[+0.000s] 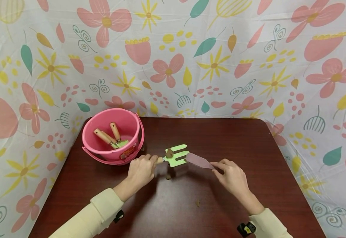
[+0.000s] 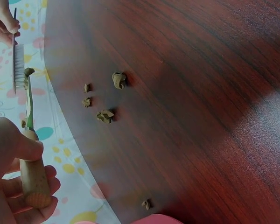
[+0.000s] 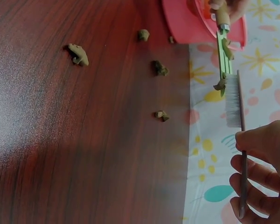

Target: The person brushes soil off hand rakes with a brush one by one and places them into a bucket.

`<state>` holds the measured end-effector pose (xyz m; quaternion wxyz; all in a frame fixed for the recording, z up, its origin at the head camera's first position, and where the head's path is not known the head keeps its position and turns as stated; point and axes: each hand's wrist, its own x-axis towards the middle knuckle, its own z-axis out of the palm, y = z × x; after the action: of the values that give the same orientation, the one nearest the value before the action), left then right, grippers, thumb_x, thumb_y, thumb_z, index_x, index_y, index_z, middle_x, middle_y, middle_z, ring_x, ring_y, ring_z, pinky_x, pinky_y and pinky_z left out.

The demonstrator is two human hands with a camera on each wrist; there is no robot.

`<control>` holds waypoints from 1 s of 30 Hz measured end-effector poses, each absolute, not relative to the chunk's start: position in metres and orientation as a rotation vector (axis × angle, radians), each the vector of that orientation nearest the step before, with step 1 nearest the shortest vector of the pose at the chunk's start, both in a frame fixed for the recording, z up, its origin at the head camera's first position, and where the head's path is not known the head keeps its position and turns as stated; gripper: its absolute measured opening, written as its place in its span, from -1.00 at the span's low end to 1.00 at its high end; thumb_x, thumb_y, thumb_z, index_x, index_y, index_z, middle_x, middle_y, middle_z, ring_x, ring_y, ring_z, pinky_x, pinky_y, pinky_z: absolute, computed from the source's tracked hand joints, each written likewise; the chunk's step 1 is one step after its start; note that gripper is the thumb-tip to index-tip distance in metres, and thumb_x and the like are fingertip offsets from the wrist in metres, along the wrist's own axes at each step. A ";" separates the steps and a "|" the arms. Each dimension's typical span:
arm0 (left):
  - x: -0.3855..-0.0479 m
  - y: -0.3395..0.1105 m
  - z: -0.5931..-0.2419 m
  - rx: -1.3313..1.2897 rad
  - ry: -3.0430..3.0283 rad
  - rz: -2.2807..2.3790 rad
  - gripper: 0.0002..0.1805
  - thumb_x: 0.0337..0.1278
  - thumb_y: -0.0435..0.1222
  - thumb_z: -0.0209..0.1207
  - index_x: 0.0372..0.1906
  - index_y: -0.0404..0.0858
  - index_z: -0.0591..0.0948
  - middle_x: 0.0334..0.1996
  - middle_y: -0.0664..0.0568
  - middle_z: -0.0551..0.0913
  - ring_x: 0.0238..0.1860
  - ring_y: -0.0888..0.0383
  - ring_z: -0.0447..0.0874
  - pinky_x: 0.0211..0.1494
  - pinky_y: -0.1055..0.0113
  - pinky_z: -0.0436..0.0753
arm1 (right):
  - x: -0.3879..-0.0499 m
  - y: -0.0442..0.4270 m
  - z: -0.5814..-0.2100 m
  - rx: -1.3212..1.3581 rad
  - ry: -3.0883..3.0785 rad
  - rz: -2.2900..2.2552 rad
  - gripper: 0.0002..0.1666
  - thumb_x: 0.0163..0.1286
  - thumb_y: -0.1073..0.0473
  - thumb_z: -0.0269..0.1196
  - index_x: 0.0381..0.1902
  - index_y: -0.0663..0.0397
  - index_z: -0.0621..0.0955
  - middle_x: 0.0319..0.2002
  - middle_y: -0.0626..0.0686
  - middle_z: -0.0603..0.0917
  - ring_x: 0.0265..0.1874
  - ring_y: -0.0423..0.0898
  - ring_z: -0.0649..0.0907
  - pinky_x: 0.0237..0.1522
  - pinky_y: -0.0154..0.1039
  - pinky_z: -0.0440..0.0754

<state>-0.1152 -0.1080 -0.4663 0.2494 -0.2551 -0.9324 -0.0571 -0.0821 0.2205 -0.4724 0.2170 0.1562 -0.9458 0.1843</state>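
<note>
My left hand [image 1: 142,170] grips the wooden handle of a light green garden hand fork [image 1: 173,161], held above the table. A brown clump [image 1: 169,153] lies on the fork near its neck, and another dark clump [image 3: 220,85] sits toward the tine tips. My right hand [image 1: 231,176] pinches the thin handle of a brush [image 1: 199,161] with a flat pinkish back. In the right wrist view its white bristles [image 3: 233,105] face the fork and touch or nearly touch the tine ends.
A pink bucket [image 1: 110,156] stands at the table's left with several wooden-handled green tools [image 1: 102,136] inside. Several brown crumbly bits, such as one clump [image 2: 119,80], lie on the dark wooden table [image 1: 220,132]. A flower-patterned cloth [image 1: 190,82] hangs behind.
</note>
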 end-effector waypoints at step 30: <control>-0.116 -0.102 -0.470 -0.624 -2.526 -0.223 -0.77 -0.33 -0.28 0.34 -0.41 -0.16 0.57 -0.62 0.06 0.53 -0.64 0.10 0.47 -0.74 0.27 0.36 | -0.083 0.204 -0.465 0.280 -2.688 0.612 -0.71 0.00 0.14 0.39 -0.22 -0.07 0.71 -0.43 -0.11 0.64 -0.68 -0.31 0.41 -0.68 -0.36 0.31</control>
<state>-0.1164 -0.1017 -0.4705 0.2622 -0.2306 -0.9334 -0.0825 -0.0829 0.2036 -0.4655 0.1843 0.0994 -0.9534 0.2171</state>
